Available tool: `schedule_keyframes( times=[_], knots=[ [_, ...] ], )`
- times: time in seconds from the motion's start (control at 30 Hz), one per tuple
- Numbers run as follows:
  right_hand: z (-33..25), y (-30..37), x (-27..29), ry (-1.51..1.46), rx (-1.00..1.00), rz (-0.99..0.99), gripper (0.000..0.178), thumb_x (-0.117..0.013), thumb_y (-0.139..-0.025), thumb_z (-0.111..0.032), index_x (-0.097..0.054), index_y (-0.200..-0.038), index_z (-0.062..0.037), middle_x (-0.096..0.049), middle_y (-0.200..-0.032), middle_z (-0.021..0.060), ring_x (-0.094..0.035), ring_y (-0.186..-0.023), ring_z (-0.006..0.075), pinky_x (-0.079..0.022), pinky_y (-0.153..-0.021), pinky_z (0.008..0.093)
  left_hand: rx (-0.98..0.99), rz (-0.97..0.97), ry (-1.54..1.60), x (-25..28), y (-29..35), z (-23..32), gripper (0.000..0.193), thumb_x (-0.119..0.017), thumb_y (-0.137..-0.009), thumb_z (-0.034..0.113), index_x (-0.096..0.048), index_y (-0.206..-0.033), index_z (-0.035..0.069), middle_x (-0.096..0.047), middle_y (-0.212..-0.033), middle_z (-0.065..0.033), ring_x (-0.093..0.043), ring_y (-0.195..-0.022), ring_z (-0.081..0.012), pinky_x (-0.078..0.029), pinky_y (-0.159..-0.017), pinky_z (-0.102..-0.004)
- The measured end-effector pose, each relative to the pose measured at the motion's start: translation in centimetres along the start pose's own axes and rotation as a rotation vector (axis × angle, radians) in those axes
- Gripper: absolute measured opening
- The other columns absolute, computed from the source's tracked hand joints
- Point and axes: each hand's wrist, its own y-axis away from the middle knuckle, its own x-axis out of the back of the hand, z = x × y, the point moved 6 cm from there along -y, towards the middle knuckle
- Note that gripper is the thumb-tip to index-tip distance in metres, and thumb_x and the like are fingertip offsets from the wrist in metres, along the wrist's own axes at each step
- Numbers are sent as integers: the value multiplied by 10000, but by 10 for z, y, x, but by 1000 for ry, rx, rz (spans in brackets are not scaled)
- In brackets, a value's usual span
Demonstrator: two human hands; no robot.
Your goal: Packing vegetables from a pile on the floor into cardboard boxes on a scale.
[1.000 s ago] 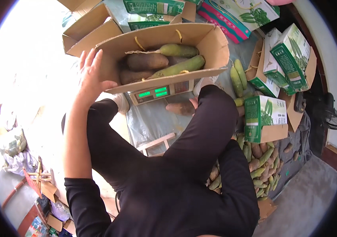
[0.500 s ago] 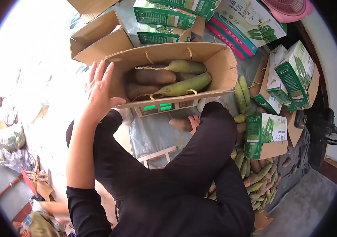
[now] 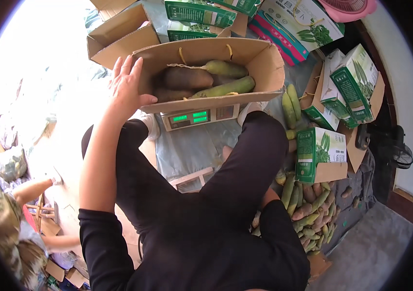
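My left hand (image 3: 128, 86) lies against the left end of an open cardboard box (image 3: 206, 103), fingers stretched, thumb along the near wall. Inside are several large green radishes (image 3: 228, 88), some coated in brown soil, others bright green. The box sits on a weighing scale (image 3: 191, 118) with lit green digits. My right hand (image 3: 268, 196) is beside my right thigh, close to the radish pile (image 3: 313, 208); only a bit of skin shows, and its fingers are hidden. Between my knees, a small brownish piece (image 3: 226, 153) peeks out behind my right leg, too covered to name.
Green-and-white cartons (image 3: 356, 87) stand at the right, one carton (image 3: 320, 153) by the pile. An opened box (image 3: 121, 36) lies beyond my left hand. A black fan (image 3: 400, 153) is at far right. Another person (image 3: 15, 233) is at lower left, near a wooden stool (image 3: 41, 211).
My right hand has drawn back from the radish between my knees to beside my thigh. My left hand stays on the box. The other person has come further into view at lower left.
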Motion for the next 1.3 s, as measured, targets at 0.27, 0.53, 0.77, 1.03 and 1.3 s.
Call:
schedule_keyframes(
  times=[0.27,0.53,0.77,1.03,1.3],
  knots=[
    [29,56,9,21,-130,44,442,-646,-754,-93,-523,-1173,-19,-590,-1073,85,-569,-933,174,-479,-780,313,-39,55,10,-6,-6,-5,955,-826,-557,243,-359,-1369,57,-306,-1438,-178,-183,-1357,-386,-245,-1095,-444],
    [-202,95,17,428,314,245,741,-793,-593,-165,-457,-1228,18,-526,-1172,137,-518,-1050,226,-431,-888,316,-65,97,-7,-10,-6,-11,927,-810,-585,285,-369,-1366,48,-327,-1430,-171,-195,-1352,-390,-248,-1097,-446],
    [-377,132,-63,703,1001,218,667,-778,-599,-156,-495,-1183,-5,-552,-1119,128,-527,-1049,235,-424,-904,340,-72,89,-23,-11,-6,-12,918,-806,-596,303,-373,-1363,45,-331,-1429,-170,-211,-1345,-389,-263,-1090,-444],
    [-421,138,-221,1162,1452,-33,601,-730,-569,-108,-527,-1135,-92,-540,-1144,90,-478,-1080,311,-386,-938,390,-55,79,-53,-12,-7,-18,909,-798,-629,362,-358,-1375,85,-313,-1451,-124,-205,-1365,-330,-330,-1032,-487],
    [-413,106,-246,1048,1547,48,468,-697,-724,-127,-549,-1162,-58,-576,-1102,104,-559,-989,226,-443,-858,327,-69,89,-41,-6,-6,-10,874,-780,-639,331,-375,-1367,66,-351,-1429,-120,-237,-1346,-347,-282,-1082,-428]
  ],
)
